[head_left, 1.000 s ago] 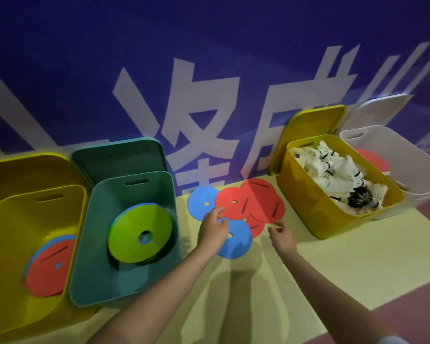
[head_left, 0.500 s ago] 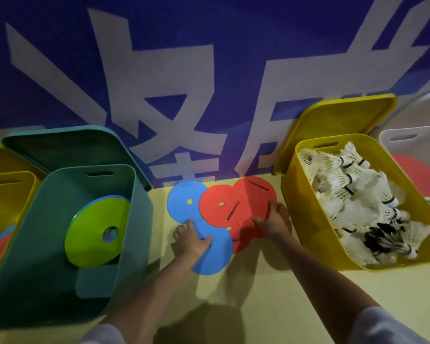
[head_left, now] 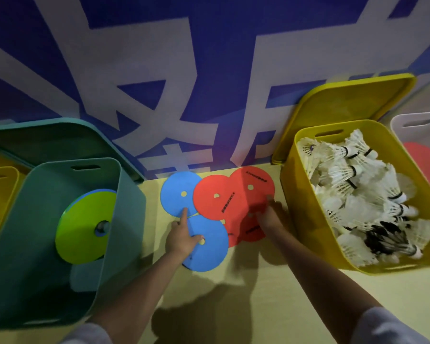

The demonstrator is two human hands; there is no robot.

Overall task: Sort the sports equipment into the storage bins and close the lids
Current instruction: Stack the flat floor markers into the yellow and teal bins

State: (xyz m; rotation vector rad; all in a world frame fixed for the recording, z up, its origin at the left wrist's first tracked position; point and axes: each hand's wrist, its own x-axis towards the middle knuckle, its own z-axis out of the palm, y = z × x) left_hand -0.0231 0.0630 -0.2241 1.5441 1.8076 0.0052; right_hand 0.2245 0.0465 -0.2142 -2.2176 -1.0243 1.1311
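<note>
While the teal bin (head_left: 124,219) on the left holds a green disc (head_left: 85,227) and the yellow bin (head_left: 305,219) on the right is stuffed with shuttlecocks (head_left: 358,194), overlapping blue discs (head_left: 209,247) and red discs (head_left: 236,202) lie on the floor between them. Left hand (head_left: 181,237) rests on the blues, fingers spread, index pointing. Right hand (head_left: 268,217) presses fingertips on the reds, fingers slightly apart.

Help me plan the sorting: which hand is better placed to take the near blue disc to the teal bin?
Left. The left hand already rests on the near blue disc, beside the teal bin; the right hand touches the red discs.
</note>
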